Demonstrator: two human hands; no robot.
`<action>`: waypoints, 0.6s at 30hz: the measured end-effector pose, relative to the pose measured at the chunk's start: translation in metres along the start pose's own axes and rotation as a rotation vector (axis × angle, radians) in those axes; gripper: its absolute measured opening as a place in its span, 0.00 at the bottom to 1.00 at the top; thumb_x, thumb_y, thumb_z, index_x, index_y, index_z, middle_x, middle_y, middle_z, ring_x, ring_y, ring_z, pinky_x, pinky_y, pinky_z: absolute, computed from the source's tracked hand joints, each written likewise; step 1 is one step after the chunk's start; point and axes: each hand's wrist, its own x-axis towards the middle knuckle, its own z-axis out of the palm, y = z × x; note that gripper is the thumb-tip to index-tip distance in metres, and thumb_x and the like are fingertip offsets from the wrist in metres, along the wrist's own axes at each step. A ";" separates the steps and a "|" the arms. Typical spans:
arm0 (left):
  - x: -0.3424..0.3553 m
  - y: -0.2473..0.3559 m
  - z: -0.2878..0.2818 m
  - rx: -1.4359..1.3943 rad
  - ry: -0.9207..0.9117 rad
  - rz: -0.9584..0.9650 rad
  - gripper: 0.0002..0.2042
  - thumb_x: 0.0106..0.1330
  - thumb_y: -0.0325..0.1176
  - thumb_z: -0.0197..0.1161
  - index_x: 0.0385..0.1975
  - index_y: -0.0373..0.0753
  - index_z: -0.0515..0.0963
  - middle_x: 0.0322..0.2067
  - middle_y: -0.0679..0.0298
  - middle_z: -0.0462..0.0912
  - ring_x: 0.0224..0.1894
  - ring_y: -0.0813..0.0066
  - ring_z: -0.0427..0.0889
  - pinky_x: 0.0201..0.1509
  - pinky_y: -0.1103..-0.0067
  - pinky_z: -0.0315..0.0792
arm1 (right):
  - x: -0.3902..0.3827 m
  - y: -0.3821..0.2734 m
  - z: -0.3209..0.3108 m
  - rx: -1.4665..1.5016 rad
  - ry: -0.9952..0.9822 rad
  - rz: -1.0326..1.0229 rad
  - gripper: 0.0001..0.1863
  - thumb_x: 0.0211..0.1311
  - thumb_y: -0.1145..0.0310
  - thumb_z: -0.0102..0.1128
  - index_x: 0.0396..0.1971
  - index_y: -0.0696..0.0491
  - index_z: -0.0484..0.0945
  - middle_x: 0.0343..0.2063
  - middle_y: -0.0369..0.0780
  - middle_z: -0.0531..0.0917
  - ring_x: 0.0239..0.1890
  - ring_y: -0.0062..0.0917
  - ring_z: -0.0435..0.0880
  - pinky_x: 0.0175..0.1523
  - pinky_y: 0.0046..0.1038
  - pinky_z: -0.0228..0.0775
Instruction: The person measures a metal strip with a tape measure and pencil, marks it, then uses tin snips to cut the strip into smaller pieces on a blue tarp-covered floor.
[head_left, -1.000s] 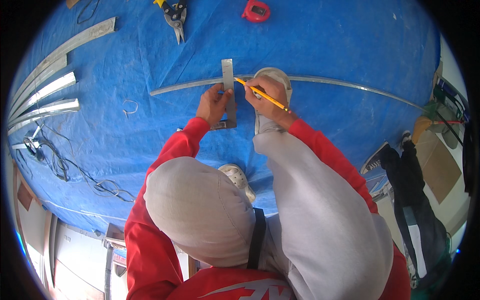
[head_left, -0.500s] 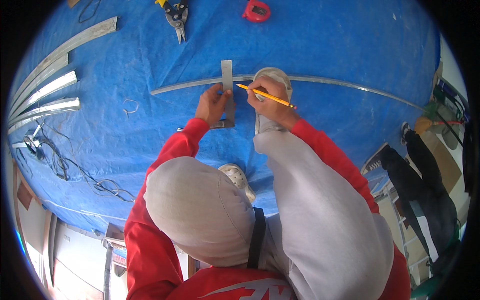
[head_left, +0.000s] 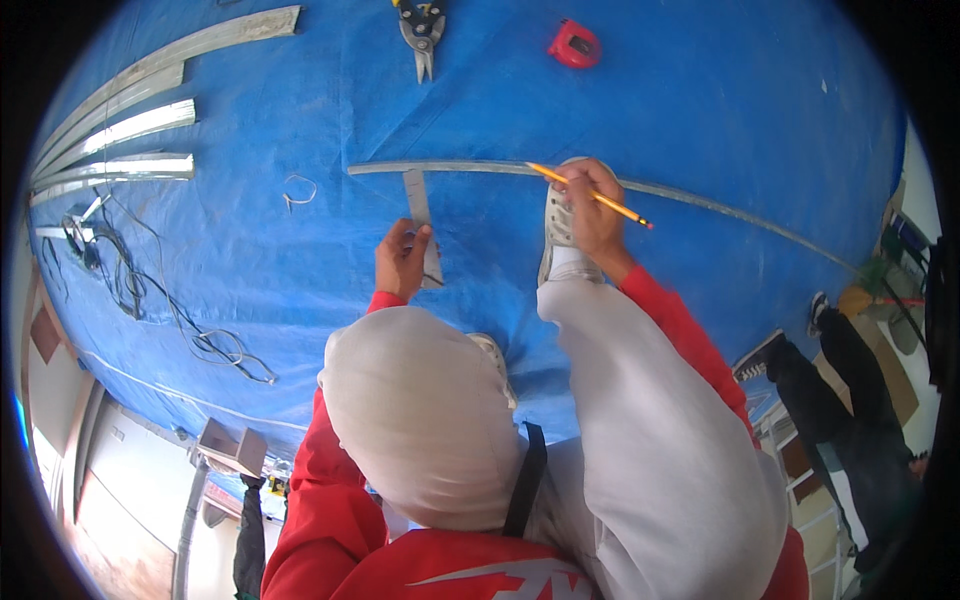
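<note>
A long narrow metal strip (head_left: 440, 167) lies across the blue sheet in front of me. My left hand (head_left: 402, 258) pinches a metal square (head_left: 418, 205) between thumb and fingers; the end of its blade is close to the strip's near edge. My right hand (head_left: 597, 210) grips a yellow pencil (head_left: 618, 208), its point at the strip and its eraser end toward the right. That hand is just above my white laced shoe (head_left: 557, 225), which is at the strip and partly covers it.
Tin snips (head_left: 422, 38) and a red tape measure (head_left: 574, 45) lie beyond the strip. Several metal profiles (head_left: 160, 118) and tangled cables (head_left: 125, 275) are at the left, with a small wire loop (head_left: 299, 190) nearer. At the right stands another person in dark trousers (head_left: 850, 410).
The square no longer lies across the strip; my left hand has drawn it back toward me. The pencil point has come to the strip. My view has shifted somewhat.
</note>
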 end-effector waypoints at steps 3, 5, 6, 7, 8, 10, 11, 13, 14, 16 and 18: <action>0.000 -0.013 -0.024 0.181 0.241 0.061 0.14 0.74 0.40 0.66 0.41 0.32 0.80 0.29 0.53 0.87 0.27 0.68 0.86 0.34 0.72 0.77 | 0.017 -0.021 -0.010 -0.002 0.032 -0.124 0.22 0.83 0.59 0.43 0.35 0.60 0.81 0.35 0.41 0.87 0.35 0.23 0.81 0.43 0.26 0.73; 0.001 -0.020 -0.040 0.321 0.373 0.101 0.14 0.73 0.40 0.67 0.42 0.32 0.81 0.28 0.52 0.86 0.27 0.64 0.86 0.34 0.70 0.77 | 0.036 -0.039 -0.022 -0.104 0.056 -0.213 0.25 0.84 0.57 0.42 0.36 0.59 0.82 0.35 0.42 0.87 0.34 0.26 0.82 0.43 0.28 0.74; 0.002 -0.023 -0.046 0.370 0.420 0.119 0.15 0.72 0.41 0.67 0.42 0.32 0.81 0.28 0.52 0.86 0.28 0.61 0.86 0.34 0.69 0.77 | 0.047 -0.048 -0.026 -0.164 0.037 -0.218 0.24 0.84 0.56 0.42 0.37 0.59 0.82 0.35 0.42 0.87 0.34 0.25 0.82 0.42 0.28 0.74; 0.005 -0.026 -0.051 0.423 0.477 0.167 0.15 0.72 0.41 0.67 0.42 0.33 0.81 0.27 0.51 0.86 0.28 0.59 0.86 0.35 0.68 0.77 | 0.060 -0.056 -0.029 -0.226 0.020 -0.228 0.24 0.84 0.56 0.43 0.37 0.59 0.82 0.34 0.42 0.87 0.34 0.25 0.82 0.42 0.28 0.74; 0.008 -0.027 -0.055 0.422 0.474 0.125 0.14 0.72 0.40 0.67 0.42 0.33 0.81 0.28 0.51 0.85 0.29 0.58 0.86 0.36 0.67 0.77 | 0.071 -0.063 -0.031 -0.282 -0.006 -0.254 0.24 0.84 0.56 0.43 0.38 0.59 0.82 0.33 0.42 0.87 0.33 0.25 0.82 0.41 0.29 0.74; 0.012 -0.028 -0.060 0.436 0.490 0.100 0.13 0.72 0.40 0.66 0.43 0.34 0.82 0.29 0.51 0.85 0.32 0.56 0.86 0.39 0.66 0.77 | 0.088 -0.073 -0.033 -0.665 -0.127 -0.203 0.19 0.82 0.59 0.48 0.38 0.59 0.80 0.34 0.45 0.88 0.36 0.35 0.86 0.42 0.38 0.77; 0.014 -0.026 -0.060 0.457 0.522 0.105 0.14 0.71 0.39 0.67 0.45 0.35 0.81 0.32 0.51 0.85 0.36 0.56 0.85 0.42 0.65 0.77 | 0.097 -0.075 -0.033 -0.881 -0.222 -0.199 0.18 0.81 0.60 0.48 0.37 0.59 0.80 0.35 0.46 0.88 0.37 0.39 0.87 0.43 0.40 0.77; 0.013 -0.019 -0.062 0.506 0.584 0.109 0.15 0.69 0.39 0.68 0.48 0.36 0.81 0.38 0.51 0.84 0.42 0.54 0.84 0.47 0.64 0.76 | 0.109 -0.072 -0.029 -1.161 -0.362 -0.099 0.15 0.79 0.62 0.51 0.38 0.58 0.79 0.36 0.47 0.88 0.39 0.45 0.87 0.44 0.45 0.77; 0.012 -0.013 -0.063 0.563 0.649 0.098 0.17 0.68 0.39 0.69 0.50 0.37 0.80 0.41 0.52 0.83 0.45 0.54 0.83 0.49 0.64 0.75 | 0.110 -0.068 -0.029 -1.225 -0.409 -0.003 0.14 0.77 0.62 0.54 0.38 0.58 0.79 0.35 0.47 0.88 0.39 0.48 0.86 0.44 0.46 0.77; 0.011 0.002 -0.060 0.673 0.766 0.075 0.21 0.65 0.38 0.72 0.55 0.38 0.78 0.47 0.52 0.81 0.50 0.54 0.81 0.54 0.63 0.74 | 0.115 -0.055 -0.031 -1.315 -0.453 0.090 0.13 0.74 0.61 0.58 0.41 0.57 0.79 0.35 0.48 0.88 0.40 0.49 0.86 0.47 0.48 0.76; 0.025 0.025 -0.058 0.557 0.760 0.274 0.25 0.62 0.37 0.74 0.57 0.38 0.76 0.49 0.53 0.80 0.52 0.53 0.80 0.56 0.63 0.74 | 0.118 -0.042 -0.039 -1.391 -0.461 0.115 0.14 0.71 0.60 0.61 0.44 0.56 0.81 0.37 0.49 0.87 0.44 0.47 0.87 0.52 0.47 0.76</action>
